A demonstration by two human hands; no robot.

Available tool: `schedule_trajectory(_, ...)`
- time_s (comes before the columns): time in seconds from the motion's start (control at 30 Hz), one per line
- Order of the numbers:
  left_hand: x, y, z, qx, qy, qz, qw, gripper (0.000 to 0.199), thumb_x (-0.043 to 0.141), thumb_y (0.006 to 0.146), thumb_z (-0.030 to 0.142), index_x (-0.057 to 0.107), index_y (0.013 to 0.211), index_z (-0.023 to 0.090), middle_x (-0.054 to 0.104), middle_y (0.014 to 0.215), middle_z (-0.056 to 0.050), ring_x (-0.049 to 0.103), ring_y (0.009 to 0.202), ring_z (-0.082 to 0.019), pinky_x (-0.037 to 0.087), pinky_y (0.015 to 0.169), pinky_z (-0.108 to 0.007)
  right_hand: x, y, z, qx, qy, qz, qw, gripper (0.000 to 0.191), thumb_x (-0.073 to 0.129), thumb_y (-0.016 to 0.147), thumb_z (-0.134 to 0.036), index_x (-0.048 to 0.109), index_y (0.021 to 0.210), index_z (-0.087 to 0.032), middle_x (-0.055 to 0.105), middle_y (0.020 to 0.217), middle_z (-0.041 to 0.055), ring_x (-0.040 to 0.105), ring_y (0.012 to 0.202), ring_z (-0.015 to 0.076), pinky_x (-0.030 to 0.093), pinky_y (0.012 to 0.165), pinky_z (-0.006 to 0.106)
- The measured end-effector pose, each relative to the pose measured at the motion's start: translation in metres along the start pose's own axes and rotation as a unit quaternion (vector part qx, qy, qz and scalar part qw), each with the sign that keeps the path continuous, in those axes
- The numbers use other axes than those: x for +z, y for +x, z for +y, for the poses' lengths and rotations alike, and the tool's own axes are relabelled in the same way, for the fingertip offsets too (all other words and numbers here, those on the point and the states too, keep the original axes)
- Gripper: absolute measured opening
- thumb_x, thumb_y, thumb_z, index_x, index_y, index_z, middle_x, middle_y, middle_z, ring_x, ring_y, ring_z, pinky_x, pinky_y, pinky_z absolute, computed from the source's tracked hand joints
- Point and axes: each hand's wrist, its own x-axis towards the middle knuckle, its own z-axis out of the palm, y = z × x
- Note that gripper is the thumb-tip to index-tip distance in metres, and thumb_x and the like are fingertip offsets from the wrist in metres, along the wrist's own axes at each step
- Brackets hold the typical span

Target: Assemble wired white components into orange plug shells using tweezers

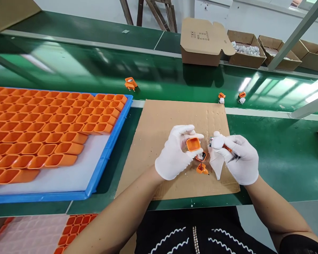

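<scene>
My left hand [175, 152], in a white glove, holds an orange square cup [193, 144] by its sides, its opening facing me. White-gloved too, my right hand [241, 155] pinches a small part with a round white piece [217, 142] and some orange and dark bits, partly hidden by the fingers. Between and below the hands, small orange parts [201, 168] with dark and red bits lie on a brown cardboard sheet [169, 120]. A piece of white paper or cloth [216, 163] hangs or lies just under the right fingers.
A blue tray [106, 151] with rows of orange cups [45, 130] stands on the left of the green table [283, 151]. Small orange parts [130, 83] rest beyond the cardboard. Cardboard boxes [201, 56] line the shelf behind, one holding white pieces [245, 48].
</scene>
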Motion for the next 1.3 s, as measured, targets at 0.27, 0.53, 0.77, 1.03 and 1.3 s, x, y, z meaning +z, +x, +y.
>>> schedule_trajectory(0.27,-0.017,0.008,0.022,-0.142,-0.171,-0.113,0.968,0.044,0.086,0.074,0.024,0.068,0.113,0.022,0.073,0.101,-0.005,0.072,0.089,-0.022,0.060,0.079,-0.038,0.001,0.004,-0.008,0.020,0.067,0.038,0.997,0.035,0.070,0.089,-0.013,0.075,0.116,-0.034,0.068,0.087,0.0008,0.066,0.074,0.0164,0.058,0.059,0.031)
schedule_trajectory(0.53,-0.022,0.007,0.018,-0.149,-0.244,-0.211,0.935,0.042,0.060,0.099,0.037,0.056,0.141,0.034,0.068,0.091,-0.003,0.060,0.070,-0.013,0.053,0.072,-0.031,0.000,0.013,-0.017,-0.068,0.074,0.023,0.995,0.056,0.064,0.093,-0.008,0.060,0.139,-0.040,0.067,0.083,-0.0009,0.066,0.071,0.0154,0.059,0.064,0.031)
schedule_trajectory(0.77,-0.021,0.007,0.018,-0.131,-0.227,-0.154,0.953,0.024,0.063,0.098,0.036,0.068,0.120,0.028,0.072,0.107,-0.006,0.064,0.070,-0.012,0.055,0.068,-0.029,-0.003,0.005,-0.019,-0.054,0.026,-0.003,0.998,0.060,0.066,0.092,-0.008,0.056,0.144,-0.037,0.072,0.094,0.0007,0.069,0.080,0.0151,0.061,0.076,0.030)
schedule_trajectory(1.03,-0.022,0.011,0.020,-0.080,-0.227,-0.131,0.962,0.029,0.078,0.083,0.012,0.074,0.106,0.029,0.071,0.120,-0.003,0.068,0.104,-0.016,0.059,0.087,-0.028,-0.006,0.011,-0.027,-0.099,-0.030,0.005,0.995,0.057,0.065,0.093,-0.007,0.056,0.143,-0.032,0.075,0.089,-0.0021,0.070,0.078,0.0124,0.061,0.072,0.024)
schedule_trajectory(1.3,-0.021,0.012,0.025,-0.103,-0.200,-0.135,0.965,0.029,0.078,0.086,0.030,0.072,0.113,0.024,0.074,0.109,-0.008,0.070,0.075,-0.016,0.061,0.069,-0.029,-0.004,0.000,-0.019,-0.038,-0.097,-0.016,0.994,0.042,0.064,0.095,-0.018,0.064,0.135,-0.030,0.073,0.090,0.0008,0.069,0.076,0.0137,0.059,0.068,0.026)
